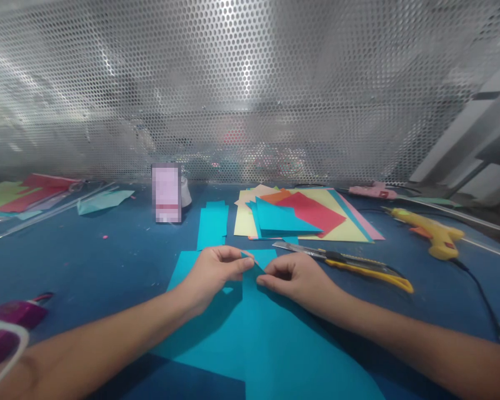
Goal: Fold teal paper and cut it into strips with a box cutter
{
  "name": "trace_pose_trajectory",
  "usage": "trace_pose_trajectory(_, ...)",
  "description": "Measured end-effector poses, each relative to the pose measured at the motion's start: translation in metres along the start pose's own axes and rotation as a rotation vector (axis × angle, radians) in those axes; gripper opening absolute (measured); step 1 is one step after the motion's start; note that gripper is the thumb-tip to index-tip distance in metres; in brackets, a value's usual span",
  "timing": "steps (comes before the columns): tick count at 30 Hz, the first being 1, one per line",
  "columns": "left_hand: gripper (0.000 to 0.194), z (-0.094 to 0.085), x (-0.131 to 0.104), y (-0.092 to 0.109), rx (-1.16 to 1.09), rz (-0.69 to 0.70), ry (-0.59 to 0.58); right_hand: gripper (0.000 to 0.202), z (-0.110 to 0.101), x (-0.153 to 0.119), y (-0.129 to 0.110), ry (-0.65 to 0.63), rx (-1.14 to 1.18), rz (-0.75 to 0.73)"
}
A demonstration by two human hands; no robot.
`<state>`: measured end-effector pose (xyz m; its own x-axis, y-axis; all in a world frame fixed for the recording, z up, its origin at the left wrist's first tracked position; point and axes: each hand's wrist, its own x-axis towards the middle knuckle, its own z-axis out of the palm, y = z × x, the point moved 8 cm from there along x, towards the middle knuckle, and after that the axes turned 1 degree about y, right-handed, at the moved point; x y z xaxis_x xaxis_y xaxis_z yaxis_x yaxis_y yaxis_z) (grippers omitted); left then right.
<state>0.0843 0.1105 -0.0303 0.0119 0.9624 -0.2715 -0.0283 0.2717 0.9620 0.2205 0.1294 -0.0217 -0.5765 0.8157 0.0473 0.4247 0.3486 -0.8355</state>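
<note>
A large bright blue sheet of paper [283,344] lies in front of me, with one part raised and overlapping another blue piece [195,322] beneath it. My left hand [220,272] is closed, thumb and fingers pinching the sheet's far edge. Just to its right, my right hand [302,280] pinches the same edge, which slants between the two sets of fingertips. Beyond my left hand lie several narrow blue paper pieces [212,225]. A yellow-handled utility knife [358,264] rests on the table behind my right hand.
Coloured sheets [320,214] are stacked at the back, a folded blue piece on top. On the right lie a yellow glue gun [441,230] with its cord and a pink tool [370,191]. An upright blurred rectangle [166,194], paper scraps [33,191] and a purple object [20,319] are leftward. Perforated metal [245,83] stands behind.
</note>
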Motion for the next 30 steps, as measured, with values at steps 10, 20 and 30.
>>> trace_pose_trajectory(10,0.027,0.0062,0.0003,0.0036,0.125,0.104,-0.079,0.033,-0.0004,-0.0013,-0.0015,0.011,-0.017,-0.011)
trace_pose_trajectory(20,0.022,0.0050,-0.0014,0.0021,0.138,0.099,-0.059,0.033,-0.0006,-0.0013,-0.0052,0.017,-0.012,-0.029)
trace_pose_trajectory(30,0.020,0.0025,0.0011,0.0054,-0.107,-0.005,-0.075,0.033,0.0011,-0.0005,-0.0045,-0.006,0.046,-0.012)
